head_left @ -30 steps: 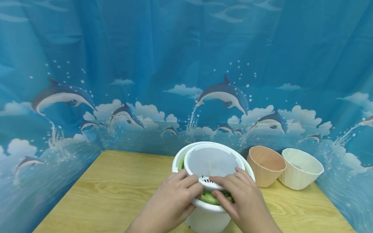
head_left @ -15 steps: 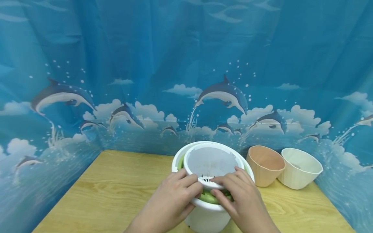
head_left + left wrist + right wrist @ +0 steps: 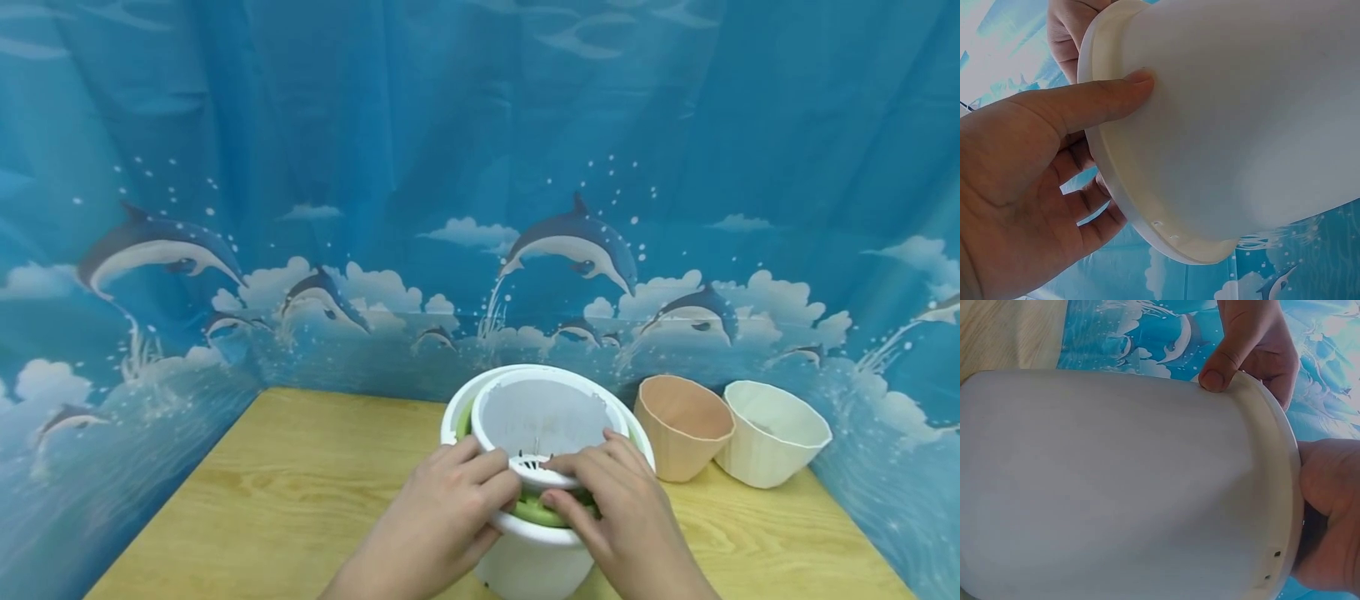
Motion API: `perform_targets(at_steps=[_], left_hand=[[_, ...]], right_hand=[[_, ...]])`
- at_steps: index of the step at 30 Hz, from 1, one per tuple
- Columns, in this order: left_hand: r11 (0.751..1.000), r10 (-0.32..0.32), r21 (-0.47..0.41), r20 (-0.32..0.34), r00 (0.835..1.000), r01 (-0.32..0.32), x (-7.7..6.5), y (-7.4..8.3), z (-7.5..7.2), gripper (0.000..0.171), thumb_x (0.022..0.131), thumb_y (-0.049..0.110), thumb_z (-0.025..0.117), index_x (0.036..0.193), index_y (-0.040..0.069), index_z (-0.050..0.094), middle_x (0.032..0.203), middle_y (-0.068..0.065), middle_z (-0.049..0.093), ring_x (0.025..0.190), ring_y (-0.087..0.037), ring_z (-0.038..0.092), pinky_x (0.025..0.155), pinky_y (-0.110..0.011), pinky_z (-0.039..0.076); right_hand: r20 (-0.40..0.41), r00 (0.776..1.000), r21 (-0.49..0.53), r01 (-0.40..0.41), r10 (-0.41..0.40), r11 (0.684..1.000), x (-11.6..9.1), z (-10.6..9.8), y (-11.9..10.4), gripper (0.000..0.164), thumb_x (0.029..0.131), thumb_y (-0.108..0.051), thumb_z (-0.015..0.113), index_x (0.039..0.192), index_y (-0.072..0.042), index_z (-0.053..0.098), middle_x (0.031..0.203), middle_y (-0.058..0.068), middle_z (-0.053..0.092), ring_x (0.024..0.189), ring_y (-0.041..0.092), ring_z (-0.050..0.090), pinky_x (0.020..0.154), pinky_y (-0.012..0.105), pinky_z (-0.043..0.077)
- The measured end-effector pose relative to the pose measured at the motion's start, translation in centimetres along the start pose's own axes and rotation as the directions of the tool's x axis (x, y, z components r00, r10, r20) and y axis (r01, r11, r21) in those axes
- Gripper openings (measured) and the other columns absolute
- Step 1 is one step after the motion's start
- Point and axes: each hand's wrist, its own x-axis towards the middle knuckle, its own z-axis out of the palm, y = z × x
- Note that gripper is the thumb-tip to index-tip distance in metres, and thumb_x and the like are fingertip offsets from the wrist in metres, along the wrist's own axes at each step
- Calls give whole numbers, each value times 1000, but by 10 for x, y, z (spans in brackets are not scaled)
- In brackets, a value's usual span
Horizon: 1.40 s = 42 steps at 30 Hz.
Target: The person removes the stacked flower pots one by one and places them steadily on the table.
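Note:
A white plastic bucket stands on the table with a green ring inside its mouth. Within that ring sits a round white-rimmed piece with a grey face and a dark-slotted patch at its near edge. My left hand grips the bucket's near-left rim; in the left wrist view its thumb lies on the outer wall, its fingers over the rim. My right hand pinches the round piece's near-right edge, thumb low by the green ring. In the right wrist view its palm side is at the bucket rim.
A peach faceted pot stands right behind the bucket, beside a cream faceted pot. Wood-grain tabletop stretches to the left. A blue dolphin-print curtain hangs behind the table and along its sides.

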Motion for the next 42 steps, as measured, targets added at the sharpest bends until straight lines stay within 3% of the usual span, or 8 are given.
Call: perform_targets(at_steps=[6,20,30,42], left_hand=[[1000,8,-1,-23,1000,-8,0,0,1,20,83,28,81,94,27,65,102,15,66,96,-8,58,82,-30,53],[1000,-18,-20,11,1000,18,-1,0,0,18,85,28,80,96,27,66,104,15,66,98,-8,58,85,-32,53],[1000,-7,-19,7,1000,7,-1,0,0,20,84,28,80,98,27,66,105,16,65,98,-8,57,85,-31,53],[1000,-18,18,-14,1000,18,-2,2,0,19,84,27,80,96,26,66,101,15,65,96,-8,57,82,-31,52]], right_hand=[[-36,999,6,14,-14,1000,1,1,0,29,79,-21,83,105,-25,70,98,-21,65,96,8,57,106,50,40],[-30,999,-21,26,-26,999,2,3,1,23,83,-24,80,103,-24,68,100,-20,65,95,9,57,102,53,43],[-64,998,-17,18,-19,1000,2,5,0,31,78,-8,77,102,-24,67,97,-18,63,90,7,54,101,51,41],[-60,997,-56,40,-44,998,2,7,-1,28,77,-8,75,101,-20,67,94,-16,63,87,7,55,100,52,43]])
